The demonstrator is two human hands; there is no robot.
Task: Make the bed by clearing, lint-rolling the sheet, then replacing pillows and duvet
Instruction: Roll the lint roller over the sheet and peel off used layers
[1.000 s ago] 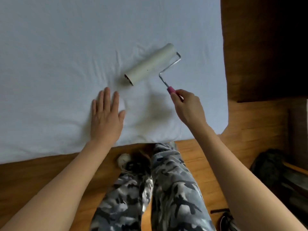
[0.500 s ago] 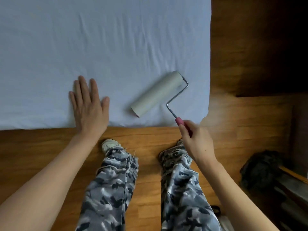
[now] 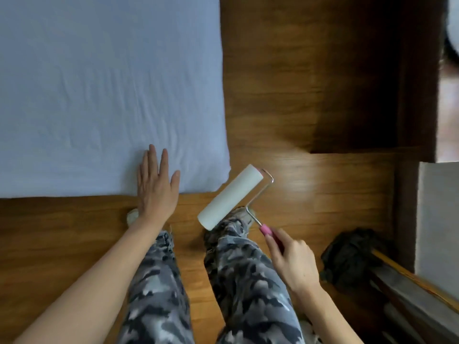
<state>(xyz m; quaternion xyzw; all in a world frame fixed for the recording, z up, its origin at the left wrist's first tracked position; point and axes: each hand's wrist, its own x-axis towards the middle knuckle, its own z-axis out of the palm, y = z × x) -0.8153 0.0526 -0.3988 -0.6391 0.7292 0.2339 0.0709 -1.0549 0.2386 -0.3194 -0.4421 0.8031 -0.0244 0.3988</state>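
A pale blue sheet (image 3: 99, 95) covers the bed and fills the upper left; no pillows or duvet are in sight. My left hand (image 3: 155, 187) lies flat with straight fingers at the sheet's near edge, close to the bed's near right corner. My right hand (image 3: 291, 259) grips the pink handle of a lint roller (image 3: 231, 199). The white roll hangs off the bed, over the wooden floor and my right leg, just right of the bed corner.
Wooden floor (image 3: 323, 182) runs along the bed's near side and right side. A dark bundle (image 3: 350, 259) lies on the floor at the right, beside a wooden-edged piece of furniture (image 3: 409, 289). My legs in camouflage trousers stand close to the bed edge.
The lint roller has come toward me, off the sheet's near edge and past the bed corner. My left hand stays flat on the sheet's edge. The view has shifted right along the bed.
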